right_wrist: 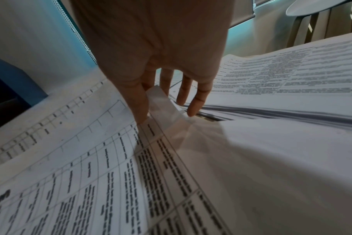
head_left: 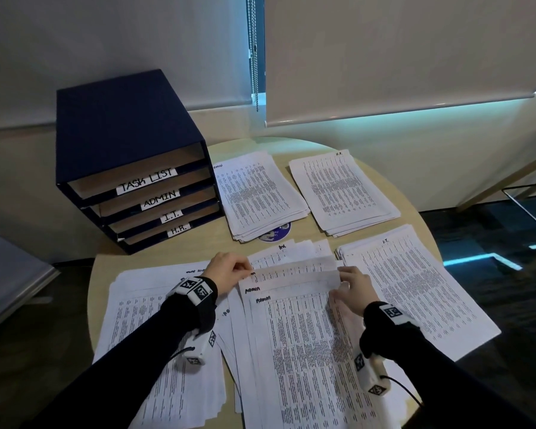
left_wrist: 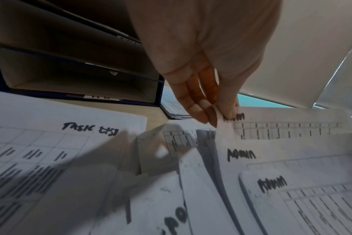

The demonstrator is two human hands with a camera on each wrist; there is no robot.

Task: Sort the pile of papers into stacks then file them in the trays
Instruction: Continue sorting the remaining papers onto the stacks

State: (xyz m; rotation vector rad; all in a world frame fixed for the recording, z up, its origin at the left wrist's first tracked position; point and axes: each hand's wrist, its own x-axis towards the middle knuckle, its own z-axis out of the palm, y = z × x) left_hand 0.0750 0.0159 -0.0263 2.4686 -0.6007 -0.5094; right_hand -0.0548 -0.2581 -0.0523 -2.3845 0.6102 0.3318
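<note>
The left hand (head_left: pixel 228 271) pinches the top-left corner of an ADMIN sheet (head_left: pixel 294 272) between thumb and fingers (left_wrist: pixel 199 109). The right hand (head_left: pixel 355 289) pinches that sheet's top-right corner, thumb on top, other fingers (right_wrist: pixel 197 98) spread beyond it. The sheet lies across the fanned pile (head_left: pixel 297 351) at the counter's (head_left: pixel 104 267) near edge, between the TASK LIST stack (head_left: pixel 149 329) on the left and the I.T. stack (head_left: pixel 415 283) on the right. ADMIN stack (head_left: pixel 257 193) and H.R. stack (head_left: pixel 342 190) lie toward the far edge; the trays (head_left: pixel 130 162) stand at the far left.
</note>
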